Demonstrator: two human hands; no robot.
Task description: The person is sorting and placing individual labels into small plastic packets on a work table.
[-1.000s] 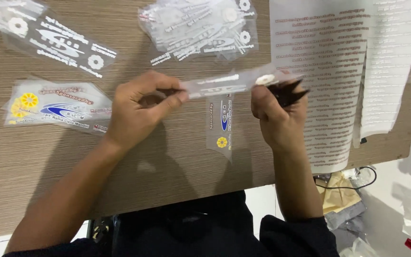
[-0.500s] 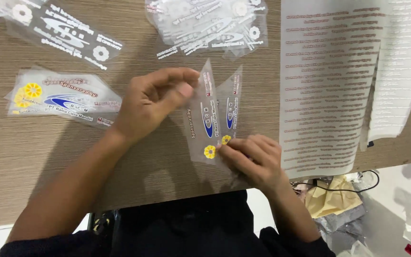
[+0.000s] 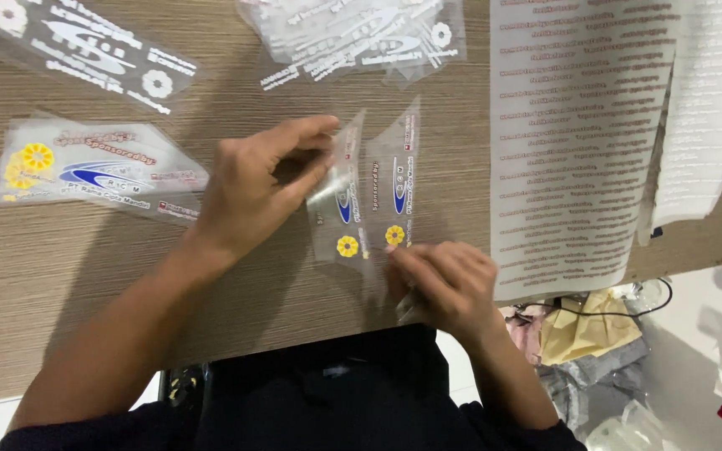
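While both hands work at the near middle of the wooden table (image 3: 211, 317), the left hand (image 3: 252, 188) pinches the upper edge of a clear sticker strip (image 3: 340, 200) between thumb and fingers, and the right hand (image 3: 444, 280) grips the lower end of a second clear sticker strip (image 3: 394, 188) just beside it. Each strip shows a blue swoosh logo and a yellow flower; the two look like they are being peeled or pulled apart, still close together and touching at the lower end as far as I can tell. So the split looks partly done, not finished.

Sorted piles suggest earlier output: a coloured sticker pile (image 3: 85, 167) lies at the left, a white-print sticker sheet (image 3: 94, 50) at far left, a heap of white-print stickers (image 3: 353, 33) at far middle. A big sheet of printed lines (image 3: 578, 142) covers the right side, a second sheet (image 3: 712, 100) overlapping it further right. Off the table's near right edge sit crumpled bags (image 3: 587, 334) on the floor. Judging by the piles, several are done, and this pair remains in hand.
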